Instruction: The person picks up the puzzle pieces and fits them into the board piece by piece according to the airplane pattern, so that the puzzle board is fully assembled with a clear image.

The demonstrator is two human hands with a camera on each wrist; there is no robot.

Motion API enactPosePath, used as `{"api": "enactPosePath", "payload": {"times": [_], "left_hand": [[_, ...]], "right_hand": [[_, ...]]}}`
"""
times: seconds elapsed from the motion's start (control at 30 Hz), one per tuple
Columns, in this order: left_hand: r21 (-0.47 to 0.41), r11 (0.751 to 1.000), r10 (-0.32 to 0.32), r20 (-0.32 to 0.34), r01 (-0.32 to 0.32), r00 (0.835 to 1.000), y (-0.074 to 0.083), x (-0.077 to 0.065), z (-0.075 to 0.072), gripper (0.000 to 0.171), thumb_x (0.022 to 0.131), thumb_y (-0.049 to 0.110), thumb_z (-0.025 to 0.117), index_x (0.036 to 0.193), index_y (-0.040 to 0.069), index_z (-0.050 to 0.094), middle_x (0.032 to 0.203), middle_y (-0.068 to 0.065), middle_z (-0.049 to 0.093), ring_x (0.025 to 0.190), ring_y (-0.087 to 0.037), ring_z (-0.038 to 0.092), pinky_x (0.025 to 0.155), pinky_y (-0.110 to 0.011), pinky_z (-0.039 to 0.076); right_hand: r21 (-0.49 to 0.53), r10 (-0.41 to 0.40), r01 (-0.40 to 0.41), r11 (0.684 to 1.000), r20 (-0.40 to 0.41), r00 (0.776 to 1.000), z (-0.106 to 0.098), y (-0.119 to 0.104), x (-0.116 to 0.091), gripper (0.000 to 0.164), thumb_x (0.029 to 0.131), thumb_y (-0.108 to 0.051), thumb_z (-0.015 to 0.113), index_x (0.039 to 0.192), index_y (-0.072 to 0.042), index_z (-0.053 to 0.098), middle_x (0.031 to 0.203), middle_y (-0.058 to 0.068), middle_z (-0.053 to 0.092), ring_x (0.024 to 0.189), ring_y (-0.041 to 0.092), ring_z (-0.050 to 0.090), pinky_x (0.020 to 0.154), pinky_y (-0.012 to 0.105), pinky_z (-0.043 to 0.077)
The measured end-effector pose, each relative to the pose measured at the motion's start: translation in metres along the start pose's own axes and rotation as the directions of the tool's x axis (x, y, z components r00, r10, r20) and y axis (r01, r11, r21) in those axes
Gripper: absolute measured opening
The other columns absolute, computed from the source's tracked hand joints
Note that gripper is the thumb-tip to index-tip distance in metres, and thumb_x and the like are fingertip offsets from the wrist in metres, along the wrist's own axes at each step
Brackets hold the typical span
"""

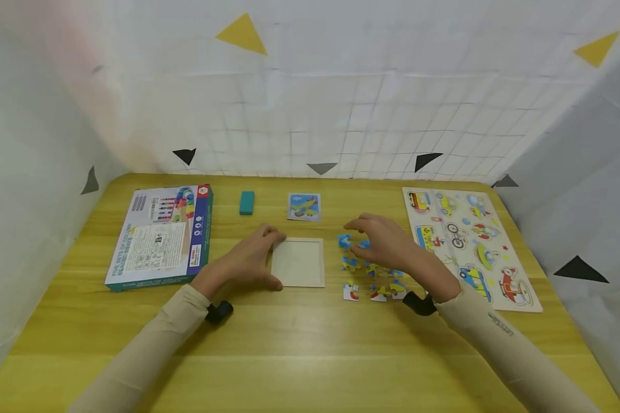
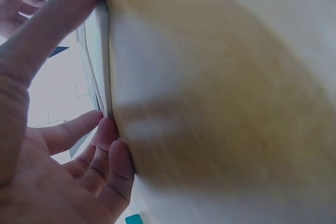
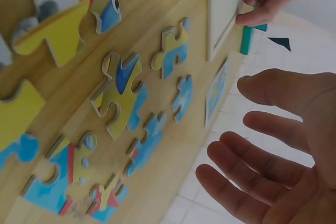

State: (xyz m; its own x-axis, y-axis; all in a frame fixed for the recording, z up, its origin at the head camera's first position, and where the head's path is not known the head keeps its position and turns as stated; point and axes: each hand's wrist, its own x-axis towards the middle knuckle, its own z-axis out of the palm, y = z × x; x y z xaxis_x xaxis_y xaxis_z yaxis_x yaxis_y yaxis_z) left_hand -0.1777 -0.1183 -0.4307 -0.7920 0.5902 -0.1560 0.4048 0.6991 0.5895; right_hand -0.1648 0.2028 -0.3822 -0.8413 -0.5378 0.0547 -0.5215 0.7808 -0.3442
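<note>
My left hand (image 1: 248, 261) holds the left side of a shallow wooden puzzle tray (image 1: 298, 285), thumb near the lower corner and fingers at the upper one. The left wrist view shows the fingertips of this left hand (image 2: 79, 166) against the edge of the tray (image 2: 103, 61). Over the loose jigsaw pieces (image 1: 349, 264) hovers my right hand (image 1: 387, 241), its fingers spread and holding nothing. Those blue, yellow and red pieces (image 3: 121, 95) lie flat below it in the right wrist view. In the head view the hand hides some of them.
Behind the tray lies a small picture card (image 1: 304, 207) with a yellow plane, and left of it a teal block (image 1: 247, 203). A beaded-boxes carton (image 1: 160, 235) rests at the left. A vehicle picture board (image 1: 470, 246) lies at the right, partly beneath the right arm.
</note>
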Motion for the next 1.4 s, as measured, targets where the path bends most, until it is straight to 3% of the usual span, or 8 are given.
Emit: {"api": "enactPosePath", "payload": {"times": [0.3, 0.47, 0.73, 0.9, 1.13, 1.4], "left_hand": [[-0.021, 1.000, -0.012, -0.005, 0.012, 1.000, -0.004, 0.000, 0.000, 0.104, 0.062, 0.042, 0.096, 0.148, 0.012, 0.044, 0.138, -0.004, 0.039, 0.110, -0.020, 0.047, 0.101, -0.039, 0.045], [-0.041, 0.999, 0.006, -0.008, -0.006, 1.000, 0.002, 0.001, 0.000, 0.106, 0.063, 0.041, 0.096, 0.149, 0.010, 0.043, 0.140, -0.005, 0.039, 0.110, -0.022, 0.047, 0.101, -0.040, 0.045], [-0.013, 1.000, -0.023, -0.012, 0.023, 1.000, 0.001, -0.005, 0.001, 0.106, 0.062, 0.042, 0.096, 0.149, 0.011, 0.044, 0.141, -0.005, 0.039, 0.110, -0.022, 0.048, 0.102, -0.041, 0.045], [-0.005, 1.000, -0.017, -0.015, 0.017, 1.000, 0.000, -0.001, 0.003, 0.106, 0.062, 0.044, 0.095, 0.149, 0.013, 0.045, 0.141, -0.004, 0.038, 0.111, -0.021, 0.048, 0.102, -0.040, 0.045], [-0.021, 0.999, -0.025, -0.016, 0.025, 1.000, -0.002, -0.001, 0.004, 0.105, 0.062, 0.045, 0.095, 0.149, 0.014, 0.045, 0.140, -0.002, 0.038, 0.111, -0.020, 0.047, 0.102, -0.039, 0.045], [-0.030, 1.000, -0.009, -0.016, 0.009, 1.000, -0.003, 0.000, 0.003, 0.105, 0.063, 0.043, 0.096, 0.149, 0.013, 0.045, 0.139, -0.002, 0.038, 0.109, -0.019, 0.047, 0.101, -0.036, 0.045]], "right_hand": [[-0.018, 0.015, -0.013, 1.000, 0.109, 0.994, 0.016, 0.004, 0.029, 0.038, 0.086, -0.016, 0.077, 0.120, 0.000, 0.070, 0.109, 0.014, 0.066, 0.089, 0.025, 0.062, 0.076, 0.040, 0.053], [-0.045, 0.032, -0.027, 0.999, 0.108, 0.994, 0.019, 0.007, 0.031, 0.033, 0.083, -0.014, 0.080, 0.113, 0.000, 0.073, 0.102, 0.013, 0.067, 0.080, 0.020, 0.058, 0.070, 0.037, 0.051], [-0.045, 0.018, -0.012, 0.999, 0.135, 0.991, 0.025, 0.008, 0.037, 0.024, 0.083, -0.013, 0.080, 0.105, -0.003, 0.076, 0.096, 0.008, 0.067, 0.081, 0.019, 0.058, 0.072, 0.036, 0.052], [-0.021, 0.022, -0.020, 1.000, 0.124, 0.992, 0.024, 0.012, 0.038, 0.025, 0.080, -0.012, 0.081, 0.102, -0.002, 0.076, 0.095, 0.008, 0.069, 0.083, 0.021, 0.060, 0.071, 0.037, 0.052], [0.048, 0.034, -0.038, 0.998, 0.085, 0.996, 0.024, 0.009, 0.037, 0.030, 0.077, -0.014, 0.084, 0.103, -0.002, 0.075, 0.089, 0.008, 0.061, 0.074, 0.018, 0.052, 0.065, 0.033, 0.048], [0.087, -0.017, 0.014, 0.996, 0.033, 0.999, 0.024, -0.002, 0.039, 0.028, 0.078, -0.012, 0.082, 0.103, -0.002, 0.073, 0.090, 0.008, 0.058, 0.074, 0.017, 0.052, 0.065, 0.032, 0.048]]}}
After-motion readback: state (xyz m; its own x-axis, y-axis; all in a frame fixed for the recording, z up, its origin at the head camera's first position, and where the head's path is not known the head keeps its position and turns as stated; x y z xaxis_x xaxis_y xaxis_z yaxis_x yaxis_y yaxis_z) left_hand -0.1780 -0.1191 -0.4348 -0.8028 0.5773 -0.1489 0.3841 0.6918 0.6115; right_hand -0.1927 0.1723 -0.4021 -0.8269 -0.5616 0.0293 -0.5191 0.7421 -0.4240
